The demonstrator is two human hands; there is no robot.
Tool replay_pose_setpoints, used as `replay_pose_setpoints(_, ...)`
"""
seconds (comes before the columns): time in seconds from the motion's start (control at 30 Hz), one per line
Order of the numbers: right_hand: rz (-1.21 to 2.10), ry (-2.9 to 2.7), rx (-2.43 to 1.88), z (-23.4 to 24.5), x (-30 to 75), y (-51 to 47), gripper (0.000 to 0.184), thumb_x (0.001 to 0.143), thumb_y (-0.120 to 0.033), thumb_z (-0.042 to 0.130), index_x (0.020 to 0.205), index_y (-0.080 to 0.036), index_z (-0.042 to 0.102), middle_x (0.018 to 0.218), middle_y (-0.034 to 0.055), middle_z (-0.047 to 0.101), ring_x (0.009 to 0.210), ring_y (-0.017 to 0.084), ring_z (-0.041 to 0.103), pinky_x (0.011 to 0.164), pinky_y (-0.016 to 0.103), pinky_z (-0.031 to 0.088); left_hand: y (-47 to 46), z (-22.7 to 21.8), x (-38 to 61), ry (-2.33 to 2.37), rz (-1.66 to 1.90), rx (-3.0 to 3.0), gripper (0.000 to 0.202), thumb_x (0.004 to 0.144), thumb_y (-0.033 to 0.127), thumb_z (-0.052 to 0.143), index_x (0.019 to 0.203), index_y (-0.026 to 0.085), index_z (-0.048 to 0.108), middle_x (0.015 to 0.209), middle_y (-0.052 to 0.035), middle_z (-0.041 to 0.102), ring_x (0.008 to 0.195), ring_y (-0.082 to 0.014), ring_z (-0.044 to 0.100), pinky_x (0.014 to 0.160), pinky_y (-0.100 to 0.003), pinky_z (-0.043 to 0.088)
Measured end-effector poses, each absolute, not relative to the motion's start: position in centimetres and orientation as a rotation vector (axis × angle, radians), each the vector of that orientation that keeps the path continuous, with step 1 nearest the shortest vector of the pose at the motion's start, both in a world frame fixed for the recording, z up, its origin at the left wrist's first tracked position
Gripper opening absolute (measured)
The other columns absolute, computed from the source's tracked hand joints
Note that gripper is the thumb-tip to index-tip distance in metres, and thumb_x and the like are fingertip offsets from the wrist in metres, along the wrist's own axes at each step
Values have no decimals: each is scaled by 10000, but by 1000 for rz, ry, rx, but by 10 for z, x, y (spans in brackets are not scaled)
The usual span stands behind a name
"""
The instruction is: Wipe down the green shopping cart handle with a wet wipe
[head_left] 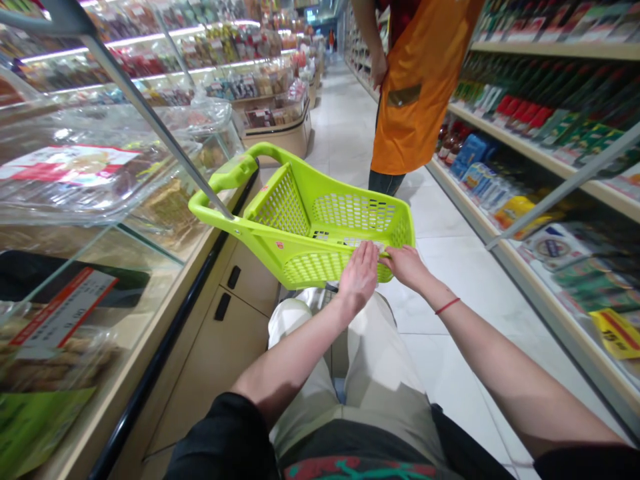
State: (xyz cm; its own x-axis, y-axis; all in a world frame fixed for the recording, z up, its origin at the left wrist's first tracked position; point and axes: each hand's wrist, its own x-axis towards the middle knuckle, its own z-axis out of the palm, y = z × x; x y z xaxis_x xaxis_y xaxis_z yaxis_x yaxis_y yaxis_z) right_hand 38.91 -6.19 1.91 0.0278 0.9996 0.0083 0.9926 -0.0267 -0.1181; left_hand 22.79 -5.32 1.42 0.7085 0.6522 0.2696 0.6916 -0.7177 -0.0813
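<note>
Directly ahead of my knees stands a lime-green plastic shopping cart [250, 230] with perforated sides. My left hand [363, 270] lies over its near rim, fingers straight and close together, tips pointing into the basket. A small whitish patch shows beside those fingertips; what it is I cannot make out. Just to the right, my right hand [406, 265] grips the same rim near the corner, thumb and fingers closed around it. A thin red string circles the right wrist. The visible part of the basket's inside holds no goods.
A glass-fronted food counter [150, 230] with packaged items runs along the left. Ahead on the right stands a person in an orange apron [415, 100]. Stocked shelves [540, 153] line the right side. A tiled aisle [335, 127] leads away.
</note>
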Motion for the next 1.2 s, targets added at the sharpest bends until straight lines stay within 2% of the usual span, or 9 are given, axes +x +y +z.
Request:
replay_pose_setpoints(0.23,103,-2146,-2191,17,392,-60,251,966,-309,490,990,-141,675,951,121,758,944,235,684,977,359,374,-32,34,171,-1364,-403,-2607,547,917,17,326,1460,22,394,1547,-186,392,1476,-249,292,1217,-401,299)
replay_pose_setpoints(0.37,76,-2136,-2189,14,392,-59,253,968,-309,482,991,-144,673,941,117,757,935,232,681,976,358,371,-37,32,180,-1433,-399,-2603,577,896,-9,327,1471,23,373,1559,-189,373,1489,-234,256,1220,-388,296)
replay_pose_setpoints(0.5,87,-2115,-2189,12,391,-59,255,966,-301,477,1004,-144,674,942,118,758,944,237,681,989,364,363,-52,21,219,-1307,-373,-2712,559,910,10,318,1465,4,378,1555,-181,382,1478,-246,277,1207,-373,319)
replay_pose_setpoints(0.7,100,-2126,-2176,10,390,-60,292,965,-216,413,1048,-123,677,1014,149,748,989,233,674,1010,359,343,-67,6,250,-1025,-418,-2734,534,937,64,324,1461,-30,369,1562,-195,357,1480,-258,256,1229,-369,269)
replay_pose_setpoints(0.83,112,-2121,-2176,10,391,-60,267,964,-273,455,1008,-133,678,985,131,755,973,239,679,996,361,359,-60,4,232,-964,-406,-2773,542,930,50,309,1465,-4,379,1558,-176,366,1476,-259,270,1217,-377,298)
replay_pose_setpoints(0.97,69,-2127,-2154,9,393,-60,261,964,-326,489,976,-148,679,939,112,759,930,236,683,973,358,378,-45,12,193,-1080,-440,-2752,553,917,26,319,1465,44,391,1549,-160,392,1477,-236,273,1206,-391,319)
replay_pose_setpoints(1.2,49,-2124,-2157,9,393,-59,241,952,-334,530,973,-152,687,909,112,760,902,236,689,962,352,388,-30,28,153,-1364,-444,-2600,592,883,-17,319,1471,29,370,1559,-171,379,1489,-250,235,1217,-400,304)
